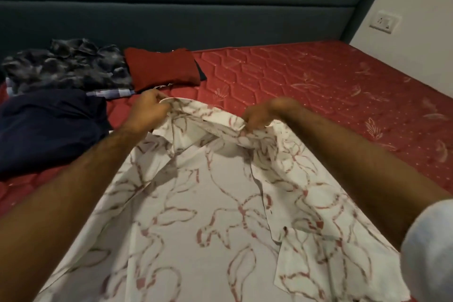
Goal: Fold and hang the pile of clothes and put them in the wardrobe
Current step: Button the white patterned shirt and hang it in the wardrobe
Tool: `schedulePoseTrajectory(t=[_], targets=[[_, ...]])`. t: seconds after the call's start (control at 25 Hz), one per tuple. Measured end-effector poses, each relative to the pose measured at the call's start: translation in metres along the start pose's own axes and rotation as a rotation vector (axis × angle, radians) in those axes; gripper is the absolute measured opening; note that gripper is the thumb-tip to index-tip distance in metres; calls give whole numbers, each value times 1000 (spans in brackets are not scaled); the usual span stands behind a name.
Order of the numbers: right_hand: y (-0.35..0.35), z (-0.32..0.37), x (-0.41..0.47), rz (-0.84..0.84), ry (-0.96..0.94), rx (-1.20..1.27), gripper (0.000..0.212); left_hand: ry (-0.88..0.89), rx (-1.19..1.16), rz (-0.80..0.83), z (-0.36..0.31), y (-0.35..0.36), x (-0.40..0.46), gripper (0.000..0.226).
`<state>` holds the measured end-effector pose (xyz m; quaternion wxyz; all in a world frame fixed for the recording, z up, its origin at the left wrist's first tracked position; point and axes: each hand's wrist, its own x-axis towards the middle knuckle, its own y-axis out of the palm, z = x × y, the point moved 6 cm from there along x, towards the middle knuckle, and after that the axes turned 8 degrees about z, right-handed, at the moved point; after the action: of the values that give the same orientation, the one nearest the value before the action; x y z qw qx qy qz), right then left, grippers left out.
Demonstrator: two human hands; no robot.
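Two hands, left hand (147, 110) and right hand (259, 115), grip one white shirt (196, 216) beside four other garments (159, 68).

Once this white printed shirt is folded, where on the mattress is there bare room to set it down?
Free: the mattress right of the folded red garment, out to the wall. Crowded: the left side, with the grey patterned clothes and navy garment. The shirt covers the near middle.
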<state>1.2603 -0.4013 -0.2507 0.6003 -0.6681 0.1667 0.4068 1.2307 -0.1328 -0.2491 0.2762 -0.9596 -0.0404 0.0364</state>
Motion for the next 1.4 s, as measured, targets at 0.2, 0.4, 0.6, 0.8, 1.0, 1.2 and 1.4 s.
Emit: schedulePoseTrajectory(t=[0.2, 0.4, 0.6, 0.8, 1.0, 1.2, 1.4], targets=[[-57, -25, -20, -933, 74, 66, 47, 39, -174, -116, 11, 10, 0, 36], [28, -23, -26, -932, -99, 127, 77, 435, 302, 72, 13, 39, -28, 77], [231, 84, -72, -741, -397, 209, 44, 305, 606, 126, 86, 27, -127, 47], [321, 213, -112, -711, -399, 221, 49, -120, 669, 40, 160, -52, -269, 60], [354, 322, -171, -517, -554, 151, 54, -309, 478, 108, 190, -103, -365, 60], [346, 370, -179, -449, -333, 110, 79, -313, 135, -14, 162, -143, -402, 22], [331, 363, -172, -381, -345, 394, 18, -286, -280, -76, 132, -152, -415, 14]])
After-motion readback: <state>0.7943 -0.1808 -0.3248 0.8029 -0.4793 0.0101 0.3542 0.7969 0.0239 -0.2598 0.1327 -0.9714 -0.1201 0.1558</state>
